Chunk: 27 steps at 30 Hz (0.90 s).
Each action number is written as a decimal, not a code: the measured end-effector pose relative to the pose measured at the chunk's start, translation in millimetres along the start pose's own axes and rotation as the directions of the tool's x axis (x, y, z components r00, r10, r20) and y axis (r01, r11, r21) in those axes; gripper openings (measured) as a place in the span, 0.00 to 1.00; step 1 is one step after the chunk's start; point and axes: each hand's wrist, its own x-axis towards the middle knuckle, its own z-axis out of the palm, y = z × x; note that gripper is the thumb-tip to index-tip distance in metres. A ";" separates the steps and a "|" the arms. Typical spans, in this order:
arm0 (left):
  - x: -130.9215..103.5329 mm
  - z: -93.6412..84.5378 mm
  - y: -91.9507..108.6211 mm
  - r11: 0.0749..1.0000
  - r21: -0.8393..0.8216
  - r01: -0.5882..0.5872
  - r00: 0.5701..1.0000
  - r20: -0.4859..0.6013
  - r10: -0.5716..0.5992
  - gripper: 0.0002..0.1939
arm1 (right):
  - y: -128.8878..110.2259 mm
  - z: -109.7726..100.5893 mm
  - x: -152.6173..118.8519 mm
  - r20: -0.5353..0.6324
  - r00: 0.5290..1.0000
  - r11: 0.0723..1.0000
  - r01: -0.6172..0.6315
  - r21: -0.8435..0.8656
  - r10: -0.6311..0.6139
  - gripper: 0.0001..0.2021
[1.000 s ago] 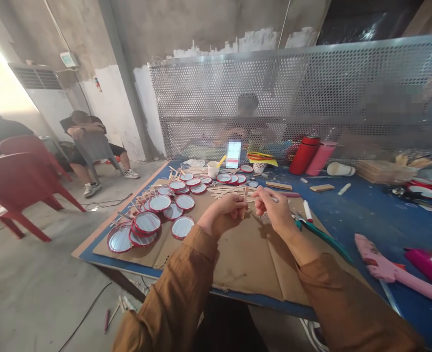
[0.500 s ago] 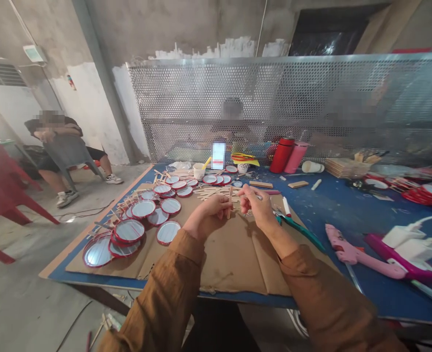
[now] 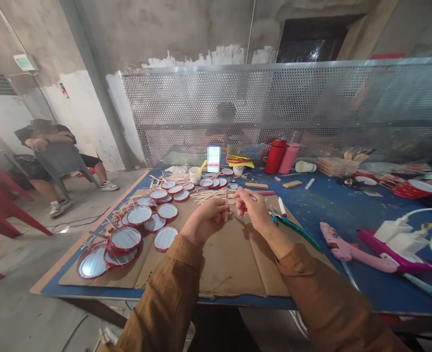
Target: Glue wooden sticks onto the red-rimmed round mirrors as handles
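Between the thumb and fingers of my left hand (image 3: 213, 211), a flat wooden craft stick (image 3: 226, 205) is held upright. My right hand (image 3: 251, 205) is closed in a pinch just to the right of the stick; a small pale end shows by its fingers, but I cannot make out what it is. Both hands are above a brown cardboard sheet (image 3: 234, 259). Loose craft sticks (image 3: 210, 195) lie in a pile behind them. To the left, several round, red-rimmed discs (image 3: 126, 238) with shiny pale faces overlap, some with sticks attached.
Teal-handled scissors (image 3: 300, 230) and a white marker (image 3: 282, 207) lie right of my hands. Farther right are a pink glue gun (image 3: 351, 252) and a magenta power strip (image 3: 395, 254). A phone (image 3: 213, 159), a paper cup (image 3: 194, 174) and a red bottle (image 3: 275, 156) stand along the perforated metal screen (image 3: 186, 107).
The view has shifted slightly, so the scene sits a little further left and lower. My hands keep nearly the same pose, with the stick still in my left hand.
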 end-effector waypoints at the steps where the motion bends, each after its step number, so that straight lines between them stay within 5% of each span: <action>1: 0.0 0.2 0.1 1.000 0.003 0.000 1.000 0.000 0.000 0.14 | -0.4 0.2 0.0 0.003 1.000 1.000 -0.006 0.002 0.006 0.26; 27: 3.0 -0.6 -1.2 0.999 0.034 -0.001 1.000 -0.025 0.002 0.13 | 3.6 -1.4 0.5 0.029 0.999 1.000 0.015 -0.023 -0.014 0.27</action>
